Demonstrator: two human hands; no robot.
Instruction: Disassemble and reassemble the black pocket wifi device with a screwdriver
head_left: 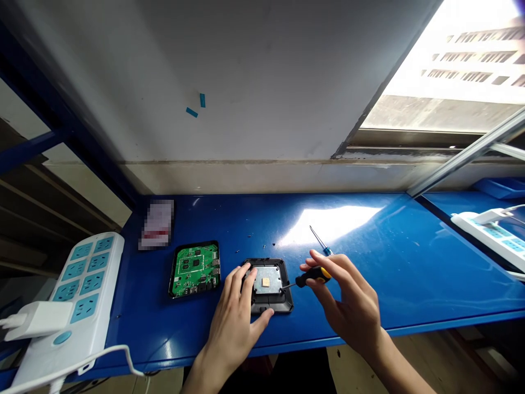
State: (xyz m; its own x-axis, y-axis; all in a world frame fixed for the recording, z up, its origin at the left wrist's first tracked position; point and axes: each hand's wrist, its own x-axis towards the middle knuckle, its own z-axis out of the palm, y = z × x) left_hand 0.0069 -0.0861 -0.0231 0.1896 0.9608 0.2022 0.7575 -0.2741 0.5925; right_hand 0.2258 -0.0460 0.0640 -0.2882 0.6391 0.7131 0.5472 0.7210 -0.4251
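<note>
My right hand [348,298] grips a black and yellow screwdriver [314,276]. The tool lies nearly level, its shaft pointing left, its tip at the right edge of a silver metal plate [273,273]. That plate, with a small beige pad [266,282] on it, sits inside a black plastic cover [273,306]. Holding the cover from the left is my left hand [235,306], fingers over its left side and thumb at the lower edge. Left of this hand, a green circuit board [194,269] lies in a black tray-like casing [172,273].
A second screwdriver [321,241] with a blue handle lies beyond my right hand. Several tiny dark screws are scattered behind the cover. A white power strip [110,257] with a plugged-in adapter [43,320] stands at left, near a blurred-out flat item [158,224]. The blue table [410,273] meets a wall.
</note>
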